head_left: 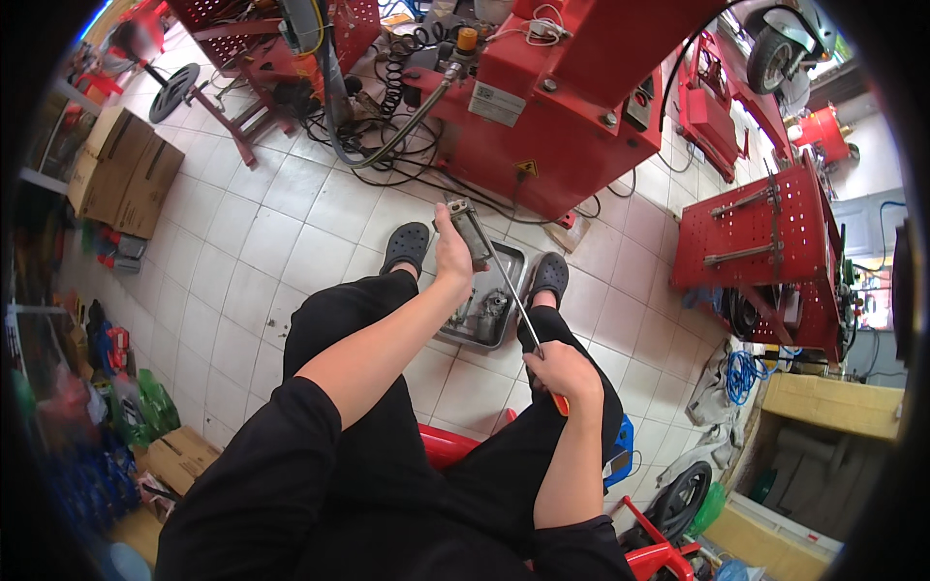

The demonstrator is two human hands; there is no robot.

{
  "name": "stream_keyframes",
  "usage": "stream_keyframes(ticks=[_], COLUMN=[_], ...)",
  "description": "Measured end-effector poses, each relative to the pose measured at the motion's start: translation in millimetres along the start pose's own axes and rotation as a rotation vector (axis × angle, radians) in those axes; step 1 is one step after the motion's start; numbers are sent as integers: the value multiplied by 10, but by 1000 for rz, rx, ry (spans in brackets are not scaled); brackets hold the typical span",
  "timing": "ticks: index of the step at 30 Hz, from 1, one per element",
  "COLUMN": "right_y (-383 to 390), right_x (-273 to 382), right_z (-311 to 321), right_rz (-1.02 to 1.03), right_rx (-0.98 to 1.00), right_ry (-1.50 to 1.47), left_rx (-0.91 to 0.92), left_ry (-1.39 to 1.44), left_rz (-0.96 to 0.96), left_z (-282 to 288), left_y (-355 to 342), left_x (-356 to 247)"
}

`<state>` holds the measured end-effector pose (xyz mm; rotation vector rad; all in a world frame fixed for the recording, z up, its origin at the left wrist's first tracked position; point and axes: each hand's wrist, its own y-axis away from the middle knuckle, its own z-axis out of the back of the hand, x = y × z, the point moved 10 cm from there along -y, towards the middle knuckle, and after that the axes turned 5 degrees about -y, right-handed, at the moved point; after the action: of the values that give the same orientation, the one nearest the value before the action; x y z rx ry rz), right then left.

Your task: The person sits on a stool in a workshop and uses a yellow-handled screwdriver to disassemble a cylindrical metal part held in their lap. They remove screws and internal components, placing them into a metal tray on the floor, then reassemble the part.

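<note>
My left hand [451,254] is closed around a grey, box-shaped metal part [470,232], held up above the floor between my feet. In my right hand [568,374] is a long screwdriver [514,296] with an orange handle end showing below the fist. Its thin steel shaft slants up and left to the metal part; whether the tip touches it or passes behind, I cannot tell. Beneath both hands a grey metal tray [505,334] lies on the tiles. Small metal parts [496,303] rest in it, partly hidden by my left forearm.
Ahead stands a big red machine [552,145] with black hoses and cables [387,160] at its base. A red perforated cart [741,228] is at the right. Cardboard boxes [126,174] are stacked at the left. A blue object [620,450] sits beside my right leg.
</note>
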<state>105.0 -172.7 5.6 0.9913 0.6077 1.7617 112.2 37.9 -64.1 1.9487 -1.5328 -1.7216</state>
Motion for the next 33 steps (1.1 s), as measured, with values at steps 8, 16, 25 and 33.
stream_keyframes(ticks=[8,16,25,33], right_y=[589,911,644,1137], right_x=[881,1158,761,933], right_z=[175,570,423,768], right_rz=[454,764,556,772], right_rx=[273,246,142,-391], right_ry=[-1008,-1654,-1696,-1561], left_rx=[186,215,124,62], left_ry=[202,552,661,760], left_rz=[76,189,194,148], left_z=[-54,-59,-1,110], left_y=[-98,-166,-139,-193], left_x=[-452,-364,-384,-460])
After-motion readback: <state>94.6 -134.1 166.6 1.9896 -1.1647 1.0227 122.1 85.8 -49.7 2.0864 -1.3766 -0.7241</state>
